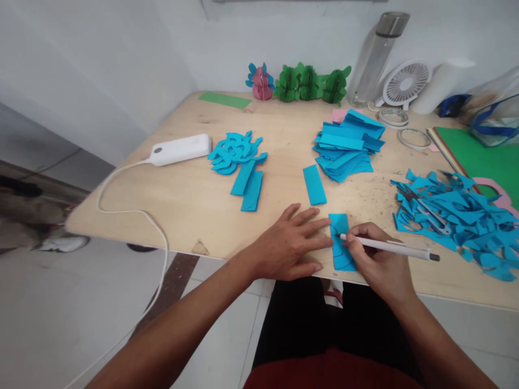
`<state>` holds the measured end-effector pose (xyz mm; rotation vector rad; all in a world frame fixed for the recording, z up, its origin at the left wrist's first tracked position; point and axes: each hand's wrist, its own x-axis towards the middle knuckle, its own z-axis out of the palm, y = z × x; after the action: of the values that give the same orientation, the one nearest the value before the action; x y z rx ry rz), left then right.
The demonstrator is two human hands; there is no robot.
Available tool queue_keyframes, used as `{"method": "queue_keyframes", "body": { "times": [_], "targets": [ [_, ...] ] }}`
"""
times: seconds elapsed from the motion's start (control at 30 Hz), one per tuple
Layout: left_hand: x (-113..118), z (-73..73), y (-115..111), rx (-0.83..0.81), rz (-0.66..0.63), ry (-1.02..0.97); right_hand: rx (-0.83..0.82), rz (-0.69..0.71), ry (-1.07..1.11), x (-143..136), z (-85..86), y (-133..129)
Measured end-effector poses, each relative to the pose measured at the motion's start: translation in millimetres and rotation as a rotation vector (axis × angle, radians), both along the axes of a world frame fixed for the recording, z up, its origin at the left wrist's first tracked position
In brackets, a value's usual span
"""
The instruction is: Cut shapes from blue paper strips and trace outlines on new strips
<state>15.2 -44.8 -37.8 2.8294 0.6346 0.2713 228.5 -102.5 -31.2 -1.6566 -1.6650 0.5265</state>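
My right hand (379,265) grips a white pen (389,247) whose tip meets a blue paper strip (343,259) near the table's front edge. Dark curved lines show on that strip. Beside it my left hand (290,243) lies flat with fingers spread, its fingertips at the strip's left edge. Just beyond my fingers is another blue paper rectangle (314,185). Farther back sits a pile of folded blue papers (344,143). To the left are curved blue cutouts (235,151) with two blue strips (252,190) in front of them.
Blue scraps with scissors (430,213) among them cover the table's right side. A white power bank (180,149) with a cable lies left. Along the wall stand green paper figures (306,84), a pink one (261,84), a clear bottle (375,65) and a small fan (406,84).
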Motion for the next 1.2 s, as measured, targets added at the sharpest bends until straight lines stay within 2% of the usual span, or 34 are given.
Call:
{"method": "queue_keyframes", "body": {
  "times": [0.77,1.0,1.2],
  "targets": [
    [0.4,1.3,-0.3,-0.008,0.004,0.003,-0.052,0.066,0.032,-0.3,0.8,3.8],
    [0.4,1.5,0.0,-0.017,-0.001,0.003,-0.048,-0.045,0.17,2.3,-1.0,1.5],
    [0.3,1.1,0.2,-0.022,0.0,-0.009,-0.072,-0.021,0.149,0.2,-0.6,-0.3]
  ]
}}
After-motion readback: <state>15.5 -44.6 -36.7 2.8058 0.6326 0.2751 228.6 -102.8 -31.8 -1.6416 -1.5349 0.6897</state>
